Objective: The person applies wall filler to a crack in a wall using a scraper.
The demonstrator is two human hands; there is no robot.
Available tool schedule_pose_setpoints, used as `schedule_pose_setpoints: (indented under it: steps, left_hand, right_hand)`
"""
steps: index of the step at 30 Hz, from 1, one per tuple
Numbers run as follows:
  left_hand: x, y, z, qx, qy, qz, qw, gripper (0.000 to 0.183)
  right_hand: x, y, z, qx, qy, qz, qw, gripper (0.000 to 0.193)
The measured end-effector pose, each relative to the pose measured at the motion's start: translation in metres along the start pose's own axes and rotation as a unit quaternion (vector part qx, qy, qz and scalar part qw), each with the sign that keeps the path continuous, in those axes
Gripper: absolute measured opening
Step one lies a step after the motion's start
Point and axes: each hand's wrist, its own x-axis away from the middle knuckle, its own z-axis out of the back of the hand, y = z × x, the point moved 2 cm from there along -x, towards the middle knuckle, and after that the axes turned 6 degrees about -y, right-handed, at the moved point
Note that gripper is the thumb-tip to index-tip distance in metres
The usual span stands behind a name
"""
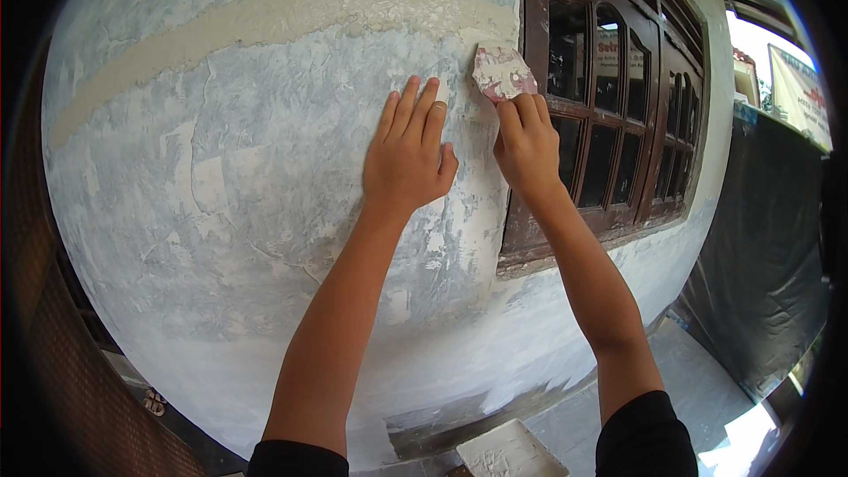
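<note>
My left hand (411,150) lies flat against the patchy grey-white wall (291,141), fingers stretched upward, with a ring on one finger. Closed around a putty knife (503,73) is my right hand (527,143). The knife's pinkish blade is smeared with whitish putty and sits near the wall's edge, beside the dark wooden window frame (532,44). Its handle is hidden in my fingers, and I cannot tell whether the blade touches the wall. Above both hands, a wide beige band of putty (291,16) curves across the wall toward the window.
The brown window (609,79) has several glass panes. Below, a putty-smeared tray (512,452) rests near the foot of the wall. A dark sheet (760,238) hangs at the right, with a banner (799,88) beyond. A brown woven screen (84,362) stands at the left.
</note>
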Motion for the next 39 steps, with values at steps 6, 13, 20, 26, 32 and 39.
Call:
schedule_pose_setpoints:
  steps: [6, 13, 20, 26, 32, 39]
  left_hand:
    - [0.001, -0.001, -0.002, -0.005, -0.001, 0.004, 1.0, 0.051]
    - [-0.001, -0.002, 0.002, 0.058, 0.022, -0.008, 0.998, 0.047]
    - [0.03, 0.038, 0.007, 0.088, -0.015, -0.05, 0.995, 0.036]
    - [0.151, 0.133, 0.0, 0.28, -0.124, 0.014, 0.952, 0.018]
    - [0.299, 0.232, 0.0, 0.365, -0.308, 0.134, 0.868, 0.014]
    - [0.457, 0.313, 0.004, 0.341, -0.527, 0.224, 0.745, 0.011]
  right_hand:
    - [0.007, 0.002, 0.041, -0.06, 0.123, -0.063, 0.989, 0.026]
    - [0.041, 0.021, 0.06, -0.366, 0.105, -0.384, 0.841, 0.011]
    - [0.099, 0.022, 0.097, -0.52, 0.071, -0.504, 0.686, 0.014]
    - [0.188, -0.004, 0.122, -0.507, -0.025, -0.611, 0.607, 0.01]
    - [0.294, -0.052, 0.162, -0.441, -0.149, -0.715, 0.522, 0.011]
    - [0.435, -0.098, 0.198, -0.33, -0.347, -0.746, 0.462, 0.013]
